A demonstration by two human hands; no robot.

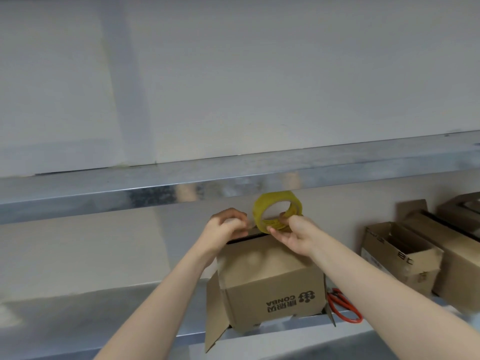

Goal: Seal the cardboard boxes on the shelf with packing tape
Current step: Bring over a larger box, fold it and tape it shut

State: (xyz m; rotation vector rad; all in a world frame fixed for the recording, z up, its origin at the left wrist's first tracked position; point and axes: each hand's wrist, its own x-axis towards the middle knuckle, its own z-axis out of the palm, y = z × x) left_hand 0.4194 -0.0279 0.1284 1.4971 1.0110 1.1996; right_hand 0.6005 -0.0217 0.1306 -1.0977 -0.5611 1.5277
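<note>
Right hand (293,236), left hand (225,227) pinching tape roll (261,201), above box (270,279) top edge

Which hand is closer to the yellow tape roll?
Right. The right hand holds the yellow tape roll by its lower rim. The left hand is just to the roll's left, fingers curled, above the top edge of the cardboard box.
</note>
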